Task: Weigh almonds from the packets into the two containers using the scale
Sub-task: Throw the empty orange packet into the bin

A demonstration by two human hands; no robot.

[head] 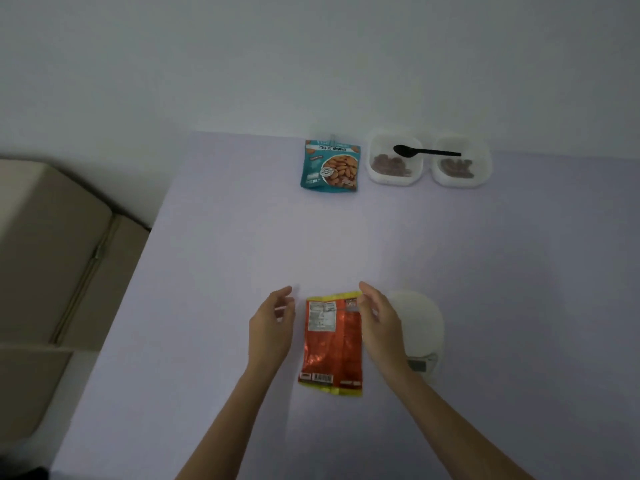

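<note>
An orange foil almond packet (pixel 331 344) lies flat on the table, back side up, near the front. My right hand (pixel 379 323) rests against its right edge, thumb and fingers at the top right corner. My left hand (pixel 272 323) hovers just left of the packet, fingers apart, holding nothing. A white scale (pixel 420 327) sits right of the packet, partly behind my right hand. At the back stand a teal roasted almonds packet (pixel 330 166) and two white containers (pixel 394 161) (pixel 460 164), each with some almonds. A black spoon (pixel 426 151) lies across their rims.
The pale lilac table (pixel 214 271) meets a white wall at the back. A beige cushioned seat (pixel 52 271) stands off the table's left edge.
</note>
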